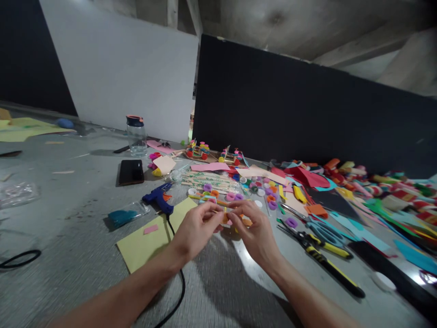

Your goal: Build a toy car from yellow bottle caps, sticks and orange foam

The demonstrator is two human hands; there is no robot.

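My left hand (pixel 198 228) and my right hand (pixel 255 228) meet at the middle of the table, fingers pinched together. Between their fingertips is a small craft piece (pixel 225 217) with yellow and orange parts; my fingers cover much of it. Under my left forearm lies a sheet of yellow-green paper (pixel 143 250) with a pink paper scrap (pixel 150 229) on it. A blue glue gun (pixel 159 198) rests to the left, its black cord passing beneath that forearm. Purple and orange rings (pixel 230 196) lie just beyond my hands.
Pliers (pixel 321 255) with yellow-black handles and blue-handled scissors (pixel 326 232) lie at right. Wooden sticks (pixel 208 180) in plastic and two small colourful models (pixel 198 150) sit farther back. A black phone (pixel 131 172) and a water bottle (pixel 136 139) are at left.
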